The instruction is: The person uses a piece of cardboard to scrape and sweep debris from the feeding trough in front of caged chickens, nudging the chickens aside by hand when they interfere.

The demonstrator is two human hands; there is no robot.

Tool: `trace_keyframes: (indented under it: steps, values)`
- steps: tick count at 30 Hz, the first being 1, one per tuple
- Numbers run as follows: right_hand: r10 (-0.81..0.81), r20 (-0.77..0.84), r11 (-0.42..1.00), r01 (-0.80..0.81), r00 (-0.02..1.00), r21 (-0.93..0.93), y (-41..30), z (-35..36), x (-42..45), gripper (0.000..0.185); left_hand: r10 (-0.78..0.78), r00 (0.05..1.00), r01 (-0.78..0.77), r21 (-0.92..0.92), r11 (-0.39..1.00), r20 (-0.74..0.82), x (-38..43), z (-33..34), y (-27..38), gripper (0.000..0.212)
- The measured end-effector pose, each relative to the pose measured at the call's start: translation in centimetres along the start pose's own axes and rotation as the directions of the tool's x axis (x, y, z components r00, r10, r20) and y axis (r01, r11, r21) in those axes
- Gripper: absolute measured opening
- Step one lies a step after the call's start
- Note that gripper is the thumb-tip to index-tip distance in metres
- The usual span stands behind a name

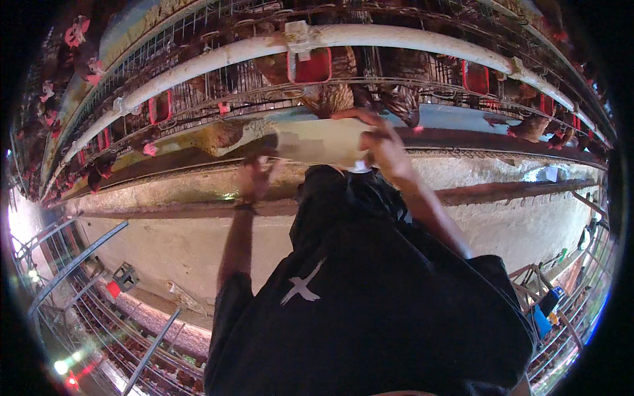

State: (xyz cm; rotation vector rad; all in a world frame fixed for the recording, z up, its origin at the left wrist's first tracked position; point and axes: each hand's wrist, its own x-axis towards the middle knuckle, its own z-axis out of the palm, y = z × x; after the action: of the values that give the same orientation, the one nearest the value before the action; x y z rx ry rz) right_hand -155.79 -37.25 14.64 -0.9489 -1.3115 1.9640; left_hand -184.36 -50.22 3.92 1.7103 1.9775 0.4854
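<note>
My right hand (384,146) grips the right end of a pale yellowish plastic container (319,141), held level above the feed trough (436,138). A white cap-like part (360,167) shows at its lower right. My left hand (255,178), blurred, is by the trough's near edge, just below the container's left end; whether it touches anything cannot be made out. Brown feed (223,136) lies heaped in the trough to the left of the container. Right behind the container, a brown hen (337,99) leans out through the cage wires (237,94).
A white water pipe (396,37) runs along the cages above red drinker cups (309,65). More hens (532,128) reach into the trough at right. Behind me are a concrete floor (173,247), metal rails (79,267), a crate (125,276) and a wooden frame (532,282).
</note>
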Motion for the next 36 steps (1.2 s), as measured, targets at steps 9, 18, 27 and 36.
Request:
trace_keyframes:
  steps: [9, 18, 27, 36]
  values:
    - [0.018, -0.413, 0.909, -0.187, 0.911, -0.373, -9.5, -18.6, -12.5, 0.053, 0.433, 0.900, -0.390, -0.365, 0.846, 0.041, 7.2, 16.5, 23.8, 0.027]
    - [-0.288, -0.337, 0.573, -0.120, 0.897, -0.811, -1.3, -21.5, -12.3, 0.033, 0.509, 0.811, -0.523, 0.033, 0.852, -0.288, 9.1, 25.5, 20.0, 0.042]
    - [-0.208, -0.345, 0.864, 0.007, 0.915, -0.503, 13.2, -11.5, -9.3, 0.045, 0.594, 0.768, -0.383, 0.571, 0.726, -0.241, 3.7, 16.4, 0.9, 0.034]
    - [-0.004, -0.236, 1.000, 0.006, 0.972, 0.008, 9.9, 17.2, 3.0, 0.052, 0.291, 0.951, -0.308, 0.380, 0.872, 0.102, 0.3, 0.0, -19.1, 0.039]
